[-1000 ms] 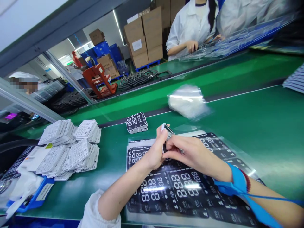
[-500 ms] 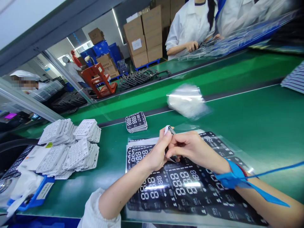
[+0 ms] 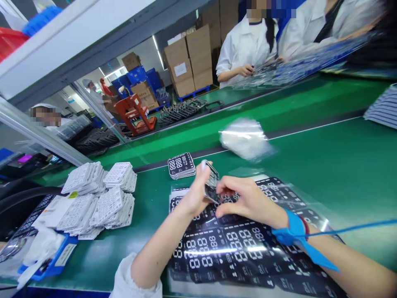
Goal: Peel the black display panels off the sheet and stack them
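Observation:
My left hand (image 3: 196, 192) is closed around a small display panel (image 3: 212, 182), tilted up, with a black printed face and a pale edge. My right hand (image 3: 240, 196) has its curled fingers at the panel's right edge, with the thumb lower down; its exact grip is partly hidden. Beneath both hands lie black printed film sheets (image 3: 226, 265) with white digit shapes, under glossy clear plastic. Just beyond my left hand sits a small stack of black-faced display panels (image 3: 181, 164). A blue strap (image 3: 290, 231) circles my right wrist, its cord running off to the right.
Stacks of white cut-out frames (image 3: 107, 207) stand at left, beside a blue bin (image 3: 57, 258) with white material. A clear plastic bag (image 3: 243, 138) lies beyond my hands. Across the green bench, co-workers (image 3: 243, 49) in white handle parts. A metal post (image 3: 52, 138) rises at left.
My left hand has turned and moved slightly left with the panel, so its black face shows more. My right thumb has parted from the fingers. The whole view has shifted a little.

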Available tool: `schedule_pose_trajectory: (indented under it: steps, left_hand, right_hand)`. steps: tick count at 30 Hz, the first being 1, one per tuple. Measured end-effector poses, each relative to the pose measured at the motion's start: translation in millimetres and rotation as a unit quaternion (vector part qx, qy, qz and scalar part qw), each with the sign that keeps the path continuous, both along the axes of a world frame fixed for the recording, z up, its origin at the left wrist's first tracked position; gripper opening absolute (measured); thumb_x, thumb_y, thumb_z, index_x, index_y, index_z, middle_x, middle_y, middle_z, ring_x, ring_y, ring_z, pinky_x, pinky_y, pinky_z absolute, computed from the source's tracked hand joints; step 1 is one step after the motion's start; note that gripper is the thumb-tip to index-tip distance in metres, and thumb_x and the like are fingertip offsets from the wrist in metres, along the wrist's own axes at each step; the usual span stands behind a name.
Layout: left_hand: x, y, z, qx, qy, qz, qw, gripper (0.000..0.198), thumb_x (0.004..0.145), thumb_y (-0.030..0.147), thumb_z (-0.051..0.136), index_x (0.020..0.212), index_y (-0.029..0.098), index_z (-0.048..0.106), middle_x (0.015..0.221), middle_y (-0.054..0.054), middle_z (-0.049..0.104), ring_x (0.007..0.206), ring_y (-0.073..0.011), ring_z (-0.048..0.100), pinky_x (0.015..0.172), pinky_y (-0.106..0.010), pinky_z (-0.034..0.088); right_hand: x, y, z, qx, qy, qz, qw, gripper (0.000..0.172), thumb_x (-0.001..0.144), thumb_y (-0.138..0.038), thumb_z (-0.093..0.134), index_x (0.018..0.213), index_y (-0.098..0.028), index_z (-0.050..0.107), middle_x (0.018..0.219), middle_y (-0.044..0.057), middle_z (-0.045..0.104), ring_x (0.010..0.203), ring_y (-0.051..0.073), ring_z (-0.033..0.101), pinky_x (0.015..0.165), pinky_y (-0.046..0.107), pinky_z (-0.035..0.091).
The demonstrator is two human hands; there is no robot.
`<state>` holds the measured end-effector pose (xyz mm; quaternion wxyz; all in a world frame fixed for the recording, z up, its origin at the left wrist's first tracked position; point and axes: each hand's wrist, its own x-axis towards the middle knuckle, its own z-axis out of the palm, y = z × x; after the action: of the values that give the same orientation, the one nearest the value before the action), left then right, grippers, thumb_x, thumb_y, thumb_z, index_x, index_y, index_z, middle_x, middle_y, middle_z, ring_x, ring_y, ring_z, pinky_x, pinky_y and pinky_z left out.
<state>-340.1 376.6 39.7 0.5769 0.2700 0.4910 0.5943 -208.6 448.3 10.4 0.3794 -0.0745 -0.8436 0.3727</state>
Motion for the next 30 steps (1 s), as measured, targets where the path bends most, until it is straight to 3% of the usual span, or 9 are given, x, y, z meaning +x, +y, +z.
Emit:
schedule_pose_trajectory:
  steps: [3, 7, 12, 19, 22, 24, 26, 28, 30]
  left_hand:
    - [22.8, 2.6, -15.9, 0.027, 0.058, -0.043, 0.997, 0.059, 0.075, 0.062, 0.059, 0.109, 0.019, 0.038, 0.071, 0.004, 0.044, 0.060, -0.0107, 0.048, 0.055, -0.021, 0.039]
    - [24.1, 3.2, -14.9, 0.010, 0.044, -0.083, 0.995, 0.066, 0.069, 0.066, 0.061, 0.110, 0.023, 0.032, 0.070, 0.006, 0.041, 0.051, -0.0075, 0.040, 0.047, -0.019, 0.032]
    - [19.9, 2.9, -12.2, 0.000, 0.045, -0.048, 0.998, 0.065, 0.068, 0.067, 0.061, 0.106, 0.020, 0.034, 0.064, 0.007, 0.040, 0.053, -0.0089, 0.044, 0.048, -0.019, 0.033]
    - [21.4, 4.3, -18.0, -0.012, 0.010, -0.095, 0.995, 0.064, 0.066, 0.066, 0.063, 0.103, 0.025, 0.031, 0.068, 0.008, 0.042, 0.046, -0.0078, 0.044, 0.041, -0.018, 0.035]
    - [19.1, 2.9, -15.3, -0.029, -0.002, -0.090, 0.996, 0.058, 0.069, 0.061, 0.064, 0.104, 0.025, 0.034, 0.070, 0.007, 0.042, 0.046, -0.0068, 0.043, 0.041, -0.017, 0.037]
    - [12.3, 1.4, -6.8, -0.036, -0.016, -0.076, 0.996, 0.053, 0.071, 0.054, 0.067, 0.105, 0.025, 0.038, 0.075, 0.005, 0.046, 0.050, -0.0079, 0.048, 0.043, -0.019, 0.041]
    - [-2.3, -0.8, 7.6, -0.031, -0.036, -0.054, 0.997, 0.048, 0.072, 0.046, 0.066, 0.109, 0.025, 0.043, 0.084, 0.000, 0.053, 0.061, -0.0137, 0.057, 0.051, -0.026, 0.049]
    - [-24.9, -3.2, 23.6, -0.003, -0.058, -0.022, 0.998, 0.046, 0.075, 0.042, 0.061, 0.114, 0.025, 0.044, 0.095, -0.006, 0.058, 0.074, -0.0232, 0.063, 0.060, -0.040, 0.054]
    - [-51.7, -4.4, 34.0, 0.040, -0.066, 0.031, 0.997, 0.044, 0.077, 0.041, 0.053, 0.118, 0.025, 0.043, 0.101, -0.010, 0.060, 0.083, -0.0302, 0.064, 0.066, -0.052, 0.053]
  right_hand:
    - [-1.3, -2.3, -3.2, 0.017, 0.024, -0.002, 1.000, 0.053, 0.073, -0.065, 0.060, 0.055, -0.017, 0.046, 0.049, -0.003, 0.048, 0.045, 0.008, 0.040, 0.042, 0.020, 0.031]
    - [-0.8, 1.2, -2.4, 0.010, 0.023, 0.020, 0.999, 0.048, 0.087, -0.054, 0.051, 0.057, -0.016, 0.050, 0.051, -0.002, 0.054, 0.047, 0.008, 0.046, 0.045, 0.018, 0.034]
    - [-0.6, -0.9, 0.2, 0.037, 0.011, 0.013, 0.999, 0.048, 0.081, -0.060, 0.054, 0.062, -0.017, 0.050, 0.054, -0.002, 0.052, 0.048, 0.009, 0.045, 0.044, 0.020, 0.033]
    - [-0.5, 0.1, -1.4, -0.107, -0.038, 0.078, 0.990, 0.045, 0.083, -0.054, 0.057, 0.059, -0.017, 0.052, 0.052, -0.002, 0.056, 0.046, 0.010, 0.050, 0.046, 0.021, 0.037]
    - [-0.2, 1.0, 0.9, -0.109, -0.057, 0.074, 0.990, 0.043, 0.086, -0.051, 0.054, 0.060, -0.017, 0.052, 0.054, -0.001, 0.057, 0.050, 0.011, 0.051, 0.049, 0.022, 0.039]
    - [1.6, 6.7, 0.8, -0.082, -0.065, 0.037, 0.994, 0.041, 0.089, -0.048, 0.049, 0.063, -0.017, 0.052, 0.057, -0.001, 0.056, 0.052, 0.012, 0.050, 0.050, 0.023, 0.038]
    - [4.9, 18.4, -2.3, -0.069, -0.056, -0.046, 0.995, 0.038, 0.090, -0.047, 0.047, 0.066, -0.018, 0.053, 0.059, 0.000, 0.055, 0.054, 0.013, 0.050, 0.051, 0.024, 0.038]
    - [8.5, 33.9, -7.5, -0.115, -0.021, -0.149, 0.982, 0.037, 0.087, -0.051, 0.050, 0.068, -0.018, 0.055, 0.060, 0.001, 0.056, 0.055, 0.014, 0.051, 0.052, 0.026, 0.041]
    - [11.1, 47.3, -12.0, -0.218, 0.038, -0.209, 0.952, 0.038, 0.082, -0.054, 0.056, 0.068, -0.019, 0.055, 0.063, 0.002, 0.060, 0.057, 0.015, 0.057, 0.056, 0.029, 0.048]
